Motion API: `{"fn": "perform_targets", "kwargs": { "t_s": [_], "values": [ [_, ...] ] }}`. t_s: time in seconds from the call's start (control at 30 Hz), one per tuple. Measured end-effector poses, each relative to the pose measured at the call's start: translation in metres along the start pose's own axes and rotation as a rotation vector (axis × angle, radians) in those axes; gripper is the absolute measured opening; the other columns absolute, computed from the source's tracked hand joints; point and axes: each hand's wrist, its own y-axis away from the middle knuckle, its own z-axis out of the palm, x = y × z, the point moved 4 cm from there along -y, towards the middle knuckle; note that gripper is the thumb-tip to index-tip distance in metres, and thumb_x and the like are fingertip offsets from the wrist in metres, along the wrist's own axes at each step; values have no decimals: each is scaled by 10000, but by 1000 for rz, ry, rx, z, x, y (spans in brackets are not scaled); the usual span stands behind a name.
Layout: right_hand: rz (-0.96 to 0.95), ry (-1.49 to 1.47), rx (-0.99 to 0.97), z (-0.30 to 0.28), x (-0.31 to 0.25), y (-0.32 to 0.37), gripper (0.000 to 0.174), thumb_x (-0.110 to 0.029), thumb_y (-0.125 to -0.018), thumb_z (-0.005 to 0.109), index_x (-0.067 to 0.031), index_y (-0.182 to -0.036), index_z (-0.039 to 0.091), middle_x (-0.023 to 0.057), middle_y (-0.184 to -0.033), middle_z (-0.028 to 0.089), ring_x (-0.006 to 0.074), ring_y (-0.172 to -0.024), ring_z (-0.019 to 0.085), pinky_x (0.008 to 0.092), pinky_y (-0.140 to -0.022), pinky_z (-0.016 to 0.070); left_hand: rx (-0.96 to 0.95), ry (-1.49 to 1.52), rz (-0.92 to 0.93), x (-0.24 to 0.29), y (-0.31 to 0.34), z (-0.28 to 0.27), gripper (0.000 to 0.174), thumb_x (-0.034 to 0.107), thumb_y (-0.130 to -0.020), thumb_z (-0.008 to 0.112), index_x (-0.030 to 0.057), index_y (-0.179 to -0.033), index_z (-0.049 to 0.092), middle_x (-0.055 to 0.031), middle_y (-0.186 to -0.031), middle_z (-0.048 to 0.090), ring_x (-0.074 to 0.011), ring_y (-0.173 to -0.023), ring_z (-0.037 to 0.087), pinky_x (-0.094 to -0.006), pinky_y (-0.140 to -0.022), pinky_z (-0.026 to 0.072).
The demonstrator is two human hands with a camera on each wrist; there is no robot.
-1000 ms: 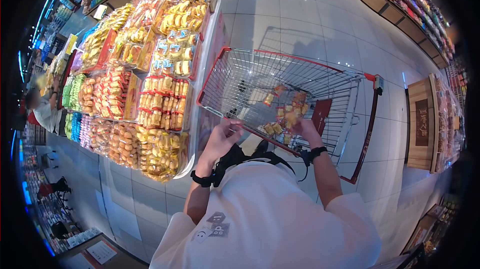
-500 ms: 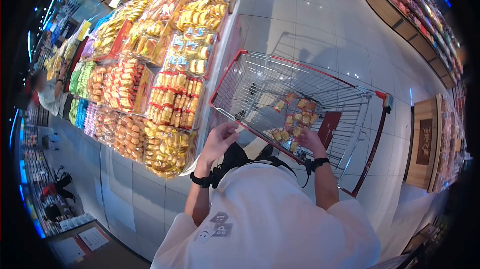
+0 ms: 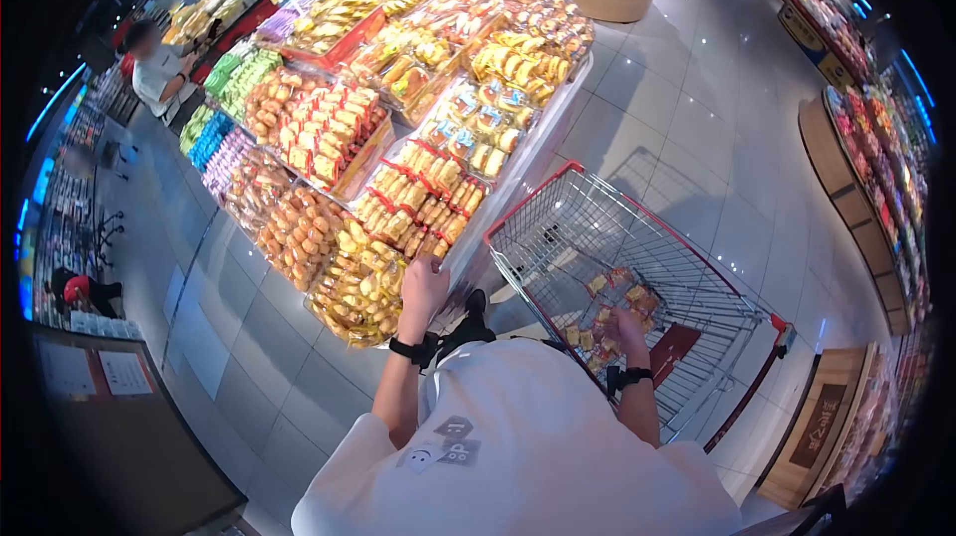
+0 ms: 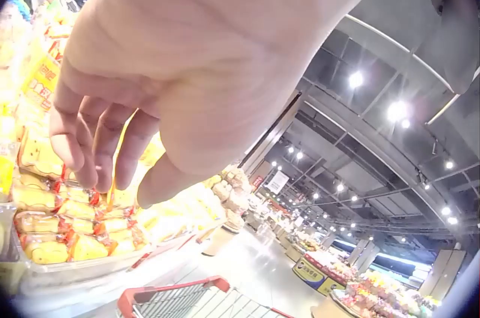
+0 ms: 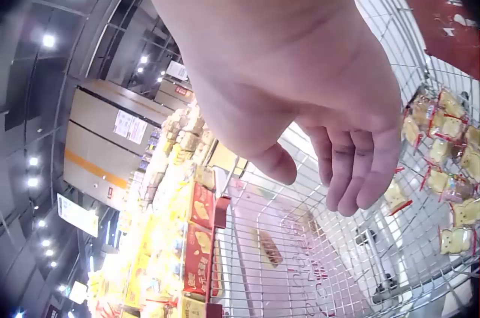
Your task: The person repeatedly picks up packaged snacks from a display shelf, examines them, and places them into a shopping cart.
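Note:
My left hand (image 3: 426, 287) is at the near corner of the bakery display, beside packaged breads with red-edged wrappers (image 3: 418, 193). In the left wrist view its fingers hang loosely curled over those packs (image 4: 71, 224), with nothing visible between fingers and thumb. My right hand (image 3: 625, 332) hovers over the shopping cart (image 3: 687, 245), near several small wrapped bread snacks (image 3: 642, 299) inside. The right wrist view shows the right hand (image 5: 315, 100) loosely bent and holding nothing, with the snacks (image 5: 454, 138) to one side.
Yellow-wrapped breads (image 3: 358, 282) fill the display's near corner. Beyond the cart, tiled floor (image 3: 637, 88) runs between stands. A wooden stand (image 3: 817, 427) is at the right, a dark board (image 3: 119, 427) at lower left. Another person (image 3: 159, 78) stands behind the display.
The view has turned left, so display and cart appear farther right. My left hand has moved from the cart's near corner to the display's breads. The right hand remains over the cart.

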Motion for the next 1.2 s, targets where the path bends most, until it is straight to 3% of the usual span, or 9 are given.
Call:
{"fn": "perform_targets", "kwargs": {
  "t_s": [0.07,0.13,0.23,0.33,0.43,0.67,0.77,0.97,1.2],
  "values": [
    [-53,67,-45,16,-15,-1,258,-244,-913,596,-22,-1044,581,145,-866,683,230,-731,688,354,-627,566,56,-44,7,-15,-8,6,216,172,-772,711,15,-920,706,-183,-852,707,-376,-832,690,-449,-742,552],
    [-167,77,-40,34,-37,2,183,-209,-926,580,-30,-896,609,87,-805,647,166,-626,604,278,-486,490,120,-68,13,-27,-14,13,220,178,-769,714,13,-915,699,-195,-847,704,-382,-825,690,-453,-735,553],
    [-165,162,-14,43,-51,2,187,-211,-929,579,-36,-873,611,67,-778,642,167,-639,614,290,-530,522,11,-84,-121,-43,-28,19,185,145,-775,691,0,-889,688,-220,-957,695,-385,-951,662,-443,-784,539],
    [-142,163,6,53,-57,11,193,-216,-928,580,-30,-882,603,72,-773,639,175,-637,622,305,-536,521,254,-310,-93,-47,-35,5,243,86,-749,659,-19,-968,662,-218,-1256,540,-386,-1243,455,-455,-966,408],
    [-125,106,3,50,-51,14,200,-217,-934,578,-25,-881,597,69,-756,628,185,-632,628,314,-550,526,460,-475,-20,-58,-48,-5,315,96,-745,667,-22,-1035,635,-223,-1280,516,-378,-1255,448,-474,-983,382],
    [-59,60,-91,34,-32,11,185,-188,-935,574,-32,-837,572,51,-718,593,174,-600,599,300,-527,504,403,-532,-184,-78,-76,0,421,109,-791,643,-30,-1179,564,-243,-1361,495,-369,-1290,432,-469,-1026,346],
    [-70,124,14,37,-31,15,171,-179,-931,566,-50,-821,557,37,-694,570,148,-576,565,275,-492,449,396,-568,-197,-82,-86,0,454,139,-804,639,-32,-1216,556,-237,-1363,479,-363,-1316,406,-483,-1031,336],
    [-61,34,-25,54,-37,31,141,-184,-936,570,-49,-907,599,29,-754,603,136,-597,578,268,-537,494,234,-691,-226,-88,-99,6,528,176,-782,670,-11,-1260,546,-221,-1420,419,-355,-1354,362,-486,-1058,321],
    [-86,108,-35,51,-24,20,207,-197,-972,551,-34,-1085,609,62,-828,654,147,-681,652,278,-575,533,280,-620,-192,-96,-105,17,539,155,-784,660,12,-1288,531,-241,-1470,406,-395,-1377,360,-519,-1086,311]
  ]
}}
